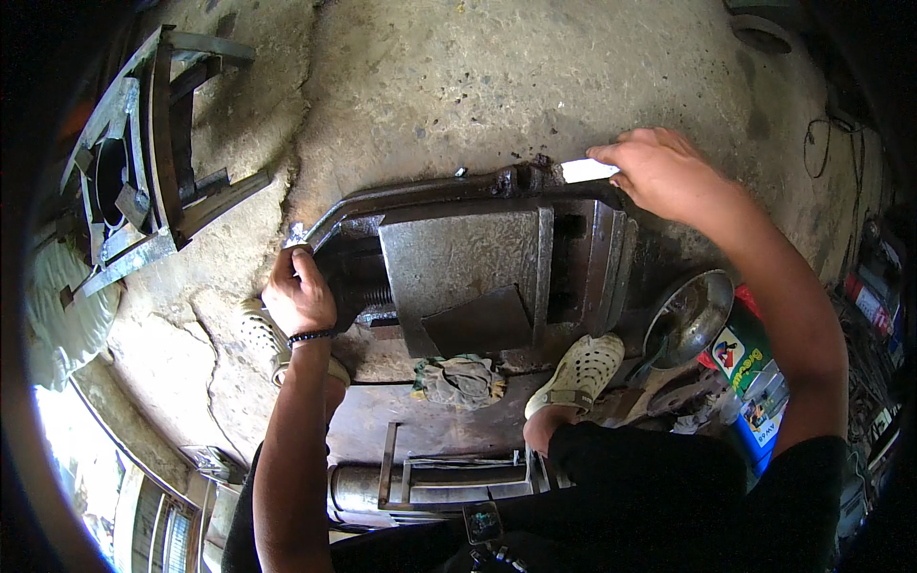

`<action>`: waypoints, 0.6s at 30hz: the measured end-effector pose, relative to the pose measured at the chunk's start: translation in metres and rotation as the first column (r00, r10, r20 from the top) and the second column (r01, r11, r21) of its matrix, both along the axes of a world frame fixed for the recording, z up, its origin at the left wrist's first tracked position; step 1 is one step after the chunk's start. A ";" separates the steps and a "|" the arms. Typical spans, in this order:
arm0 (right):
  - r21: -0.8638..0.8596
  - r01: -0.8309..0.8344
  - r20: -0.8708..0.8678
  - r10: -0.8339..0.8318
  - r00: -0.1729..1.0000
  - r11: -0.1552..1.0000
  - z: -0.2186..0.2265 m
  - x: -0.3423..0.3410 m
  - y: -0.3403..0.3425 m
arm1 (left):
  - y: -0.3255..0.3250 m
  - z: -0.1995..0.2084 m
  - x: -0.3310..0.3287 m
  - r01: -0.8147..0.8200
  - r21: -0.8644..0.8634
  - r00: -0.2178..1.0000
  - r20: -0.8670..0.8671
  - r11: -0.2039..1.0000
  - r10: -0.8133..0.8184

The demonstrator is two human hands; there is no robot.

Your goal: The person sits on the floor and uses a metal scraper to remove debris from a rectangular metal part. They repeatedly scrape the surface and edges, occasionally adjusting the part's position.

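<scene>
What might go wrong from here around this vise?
The left hand at the end of the bent metal bar might get pinched if the bar shifts. The dark metal plate lying on the vise could slide toward the right clog, which might knock the nearby metal bowl.

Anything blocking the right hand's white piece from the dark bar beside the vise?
Nothing visible: the white piece in the right hand points at the right end of the dark bar; contact is unclear. The dark plate and grey cloth lie on the near side, off that path.
</scene>
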State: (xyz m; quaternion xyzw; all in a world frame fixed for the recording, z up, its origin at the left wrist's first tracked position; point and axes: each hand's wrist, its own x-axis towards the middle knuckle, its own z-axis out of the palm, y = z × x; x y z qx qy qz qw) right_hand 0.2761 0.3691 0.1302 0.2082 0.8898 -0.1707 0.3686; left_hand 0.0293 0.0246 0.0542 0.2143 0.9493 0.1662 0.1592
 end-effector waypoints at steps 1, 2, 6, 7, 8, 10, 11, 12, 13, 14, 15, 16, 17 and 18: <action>-0.001 -0.019 0.034 0.019 0.999 1.000 -0.001 -0.004 -0.002 | 0.000 0.000 0.000 -0.007 0.017 1.000 0.014 1.000 0.007; -0.009 -0.050 0.010 0.050 0.999 0.999 -0.002 -0.006 -0.003 | 0.000 0.000 0.000 -0.013 0.028 1.000 0.020 1.000 0.013; 0.049 -0.108 0.040 0.106 0.994 0.993 -0.010 -0.007 -0.017 | -0.002 -0.001 0.001 0.001 0.054 1.000 0.001 0.999 -0.001; 0.052 -0.095 0.059 0.092 0.994 0.994 -0.011 -0.005 -0.020 | -0.002 -0.002 0.001 -0.013 0.047 1.000 0.016 0.999 0.012; 0.059 -0.080 0.079 0.076 0.994 0.995 -0.013 -0.004 -0.022 | -0.003 -0.003 0.000 -0.020 0.044 1.000 0.020 0.999 0.019; 0.043 -0.065 0.081 0.061 0.995 0.997 -0.017 -0.003 -0.022 | -0.004 -0.004 0.001 -0.013 0.053 1.000 0.012 0.999 0.012; 0.024 -0.075 0.078 0.073 0.994 0.997 -0.019 -0.003 -0.020 | -0.004 -0.004 0.001 0.001 0.069 1.000 -0.004 0.998 -0.001; 0.003 -0.085 0.058 0.085 0.995 0.996 -0.022 -0.004 -0.016 | -0.003 -0.005 0.000 0.035 0.094 0.998 -0.048 0.995 -0.031; -0.074 -0.037 0.068 0.042 0.997 0.997 -0.025 -0.004 -0.011 | -0.003 -0.005 0.000 0.009 0.086 1.000 -0.018 0.996 -0.007; -0.153 0.013 0.063 -0.004 0.998 0.988 -0.028 -0.004 -0.006 | -0.002 -0.005 0.001 0.005 0.088 1.000 -0.017 0.996 -0.004; -0.216 0.073 0.067 -0.060 0.996 0.974 -0.030 -0.003 -0.003 | -0.001 -0.006 0.000 0.006 0.075 0.999 -0.036 0.997 -0.003; -0.233 0.090 0.057 -0.079 0.995 0.968 -0.033 -0.001 0.001 | 0.000 -0.006 -0.002 0.007 0.092 0.999 -0.042 0.996 -0.003; -0.239 0.122 0.067 -0.110 0.992 0.963 -0.036 0.003 0.002 | 0.000 -0.006 -0.001 0.013 0.090 0.998 -0.055 0.996 -0.008; -0.271 0.150 0.066 -0.138 0.988 0.951 -0.038 0.009 0.000 | -0.001 -0.006 0.001 0.025 0.072 0.997 -0.077 0.997 -0.020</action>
